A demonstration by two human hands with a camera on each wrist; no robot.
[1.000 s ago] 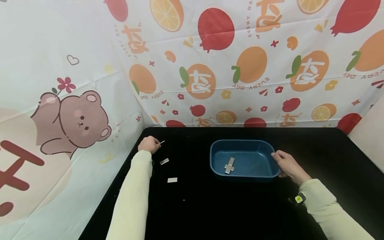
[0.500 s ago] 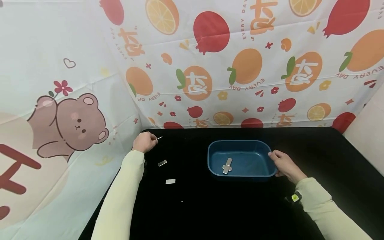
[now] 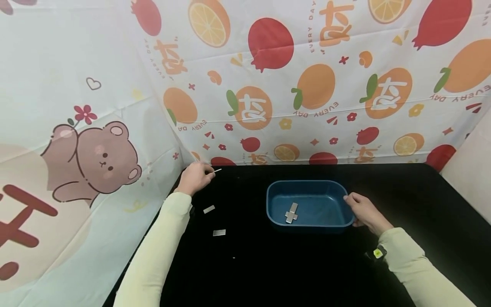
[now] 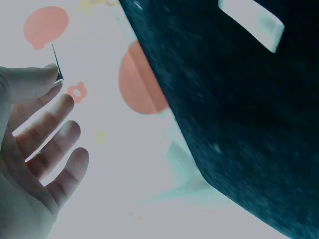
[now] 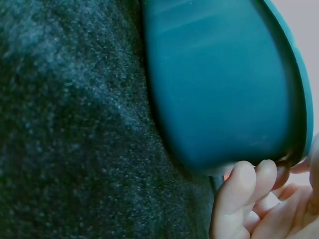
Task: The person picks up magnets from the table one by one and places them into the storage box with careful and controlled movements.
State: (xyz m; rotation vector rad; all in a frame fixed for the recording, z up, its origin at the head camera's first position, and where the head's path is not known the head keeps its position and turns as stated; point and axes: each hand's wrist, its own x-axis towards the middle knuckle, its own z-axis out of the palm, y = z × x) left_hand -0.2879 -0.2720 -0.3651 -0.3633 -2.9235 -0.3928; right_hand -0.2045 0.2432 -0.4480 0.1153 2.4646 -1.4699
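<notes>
Near the back left corner of the table, my left hand (image 3: 195, 177) pinches a thin flat silver piece (image 3: 217, 170) between thumb and index finger. The left wrist view shows this piece (image 4: 58, 67) nearly edge-on, with the other fingers loosely spread. My right hand (image 3: 366, 209) grips the right end of a blue rectangular tray (image 3: 310, 224), thumb at the rim and fingers beneath on the outside wall. Inside the tray, at its left, two silver rectangular pieces (image 3: 292, 209) lie crossed. Two more lie on the table: a tilted piece (image 3: 209, 209) and a nearer piece (image 3: 219, 233).
The black table (image 3: 291, 268) has a tiny pale speck (image 3: 234, 257) on it. A fruit-print cloth (image 3: 284, 85) hangs behind its back edge, and a cloth with a bear print (image 3: 107, 157) hangs along the left side.
My left hand has moved toward the back edge and a little to the right, still pinching the thin silver piece. My right hand keeps its grip on the tray, which stays in place.
</notes>
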